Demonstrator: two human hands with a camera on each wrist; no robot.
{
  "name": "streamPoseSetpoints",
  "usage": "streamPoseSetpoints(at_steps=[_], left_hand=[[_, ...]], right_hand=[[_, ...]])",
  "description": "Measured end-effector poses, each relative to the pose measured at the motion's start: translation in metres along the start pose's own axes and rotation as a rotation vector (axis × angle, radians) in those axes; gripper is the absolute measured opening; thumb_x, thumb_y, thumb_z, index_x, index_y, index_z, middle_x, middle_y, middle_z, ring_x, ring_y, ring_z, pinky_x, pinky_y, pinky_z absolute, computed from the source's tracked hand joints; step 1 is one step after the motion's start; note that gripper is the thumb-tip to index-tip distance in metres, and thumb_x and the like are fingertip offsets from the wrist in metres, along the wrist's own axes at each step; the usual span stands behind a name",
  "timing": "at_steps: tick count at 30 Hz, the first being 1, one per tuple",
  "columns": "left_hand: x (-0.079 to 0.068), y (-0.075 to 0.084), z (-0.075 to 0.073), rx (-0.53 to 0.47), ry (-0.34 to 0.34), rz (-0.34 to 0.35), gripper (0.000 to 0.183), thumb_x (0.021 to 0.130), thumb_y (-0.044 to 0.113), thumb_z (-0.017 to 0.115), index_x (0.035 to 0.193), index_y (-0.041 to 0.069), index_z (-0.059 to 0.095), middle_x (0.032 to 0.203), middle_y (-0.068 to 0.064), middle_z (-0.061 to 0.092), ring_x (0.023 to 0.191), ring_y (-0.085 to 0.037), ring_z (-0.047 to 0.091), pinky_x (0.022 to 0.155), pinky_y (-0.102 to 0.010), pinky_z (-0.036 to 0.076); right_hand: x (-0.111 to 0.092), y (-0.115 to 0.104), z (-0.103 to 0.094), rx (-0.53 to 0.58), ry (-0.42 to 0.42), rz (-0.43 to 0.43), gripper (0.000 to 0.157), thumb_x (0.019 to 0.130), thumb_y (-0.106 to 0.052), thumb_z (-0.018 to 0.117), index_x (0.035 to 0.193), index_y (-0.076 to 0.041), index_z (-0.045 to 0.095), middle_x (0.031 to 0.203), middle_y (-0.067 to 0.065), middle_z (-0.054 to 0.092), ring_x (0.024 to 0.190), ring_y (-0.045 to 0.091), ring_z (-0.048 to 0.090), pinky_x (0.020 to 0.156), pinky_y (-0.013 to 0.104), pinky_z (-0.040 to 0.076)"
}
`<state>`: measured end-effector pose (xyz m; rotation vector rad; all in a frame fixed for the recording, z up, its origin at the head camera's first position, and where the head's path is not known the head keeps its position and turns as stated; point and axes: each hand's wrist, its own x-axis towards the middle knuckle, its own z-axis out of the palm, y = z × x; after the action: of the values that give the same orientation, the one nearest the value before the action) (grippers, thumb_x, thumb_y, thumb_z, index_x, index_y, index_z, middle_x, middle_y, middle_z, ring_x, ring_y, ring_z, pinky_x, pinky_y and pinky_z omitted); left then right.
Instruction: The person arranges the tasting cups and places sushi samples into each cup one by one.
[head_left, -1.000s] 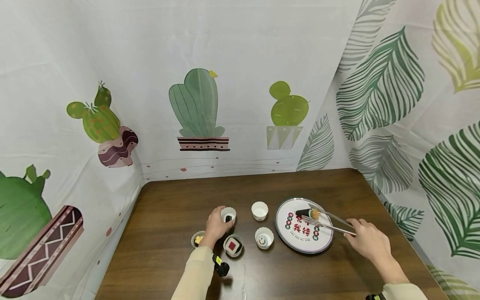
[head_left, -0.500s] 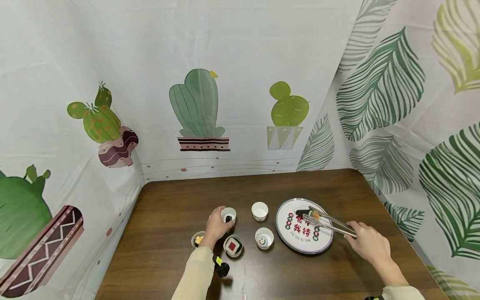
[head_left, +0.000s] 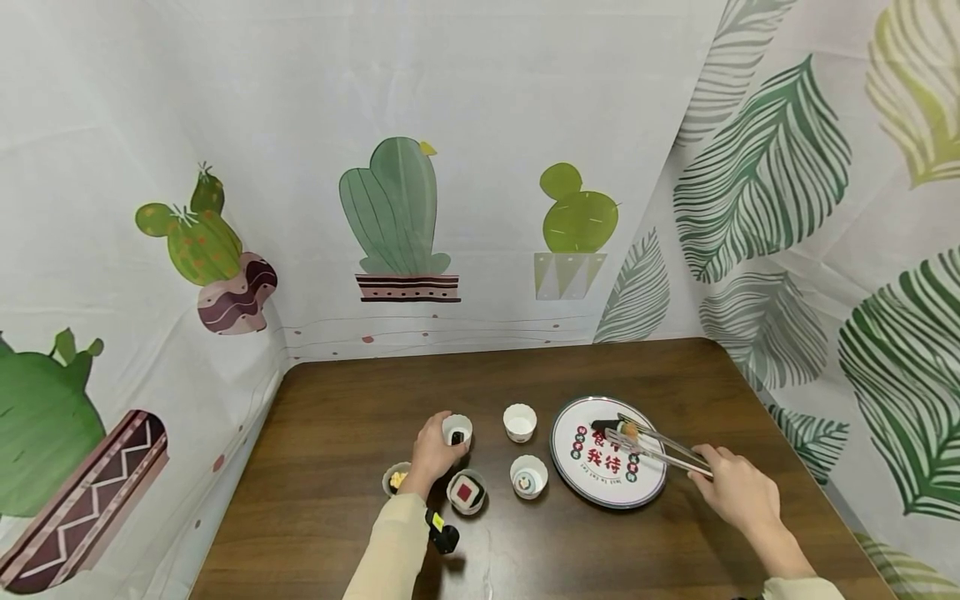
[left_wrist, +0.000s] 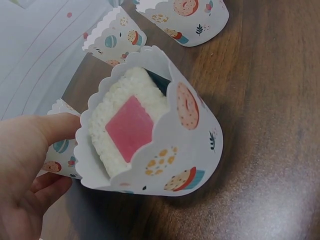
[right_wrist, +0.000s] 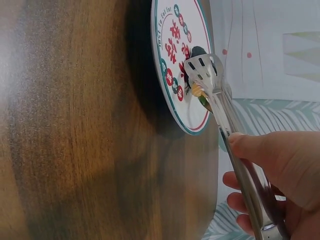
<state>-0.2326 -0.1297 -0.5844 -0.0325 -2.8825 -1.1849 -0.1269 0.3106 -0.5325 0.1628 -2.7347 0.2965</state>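
Note:
My right hand (head_left: 742, 492) grips metal tongs (head_left: 667, 446) over a round white plate (head_left: 600, 492) with red and green lettering. Their slotted heads lie around a dark cone-shaped sushi roll (head_left: 606, 425) with an orange end, still on the plate. In the right wrist view, thumb and fingers wrap the tongs' handle. On the left, my left hand (head_left: 433, 448) holds the side of a white paper cup (head_left: 457, 429) that has a small dark piece inside. The left wrist view shows the thumb and fingers on that patterned cup (left_wrist: 60, 155), partly hidden behind a nearer one.
Beside the left hand stands a cup (head_left: 467, 492) with a square rice piece, pink in the middle. A cup with yellow food (head_left: 395, 478) is partly behind the wrist. Two more cups (head_left: 519, 423) stand toward the plate. Patterned cloth (head_left: 480, 167) hangs behind the table (head_left: 360, 392).
The right hand has shifted slightly and the tongs' arms have drawn a little closer together around the sushi roll. The left hand and its cup stay in place.

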Motion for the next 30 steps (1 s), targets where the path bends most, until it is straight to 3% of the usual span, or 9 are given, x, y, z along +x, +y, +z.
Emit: streamPoseSetpoints(at_steps=[13, 22, 30], left_hand=[[0.000, -0.002, 0.000, 0.001, -0.004, 0.016, 0.079, 0.064, 0.019, 0.081, 0.132, 0.005, 0.045, 0.124, -0.017, 0.053, 0.100, -0.034, 0.055, 0.080, -0.049, 0.045], [-0.001, 0.002, -0.005, -0.023, -0.081, 0.017, 0.089, 0.068, 0.026, 0.079, 0.142, 0.011, 0.032, 0.137, -0.016, 0.041, 0.114, -0.035, 0.049, 0.088, -0.051, 0.042], [0.000, 0.008, -0.012, 0.008, -0.083, 0.099, 0.093, 0.069, 0.037, 0.078, 0.145, 0.015, 0.027, 0.147, -0.012, 0.030, 0.131, -0.034, 0.034, 0.098, -0.052, 0.034]], right_hand=[[0.000, 0.000, 0.001, -0.007, 0.032, -0.014, 0.037, 0.063, -0.017, 0.079, 0.095, -0.008, 0.064, 0.072, 0.009, 0.060, 0.057, 0.034, 0.057, 0.044, 0.043, 0.039], [0.001, -0.003, -0.005, -0.006, 0.028, -0.017, 0.037, 0.063, -0.017, 0.079, 0.095, -0.008, 0.063, 0.073, 0.010, 0.061, 0.057, 0.033, 0.057, 0.044, 0.042, 0.039], [0.001, -0.003, -0.006, 0.000, 0.034, -0.020, 0.036, 0.064, -0.017, 0.078, 0.095, -0.008, 0.063, 0.072, 0.009, 0.060, 0.057, 0.033, 0.056, 0.044, 0.042, 0.039]])
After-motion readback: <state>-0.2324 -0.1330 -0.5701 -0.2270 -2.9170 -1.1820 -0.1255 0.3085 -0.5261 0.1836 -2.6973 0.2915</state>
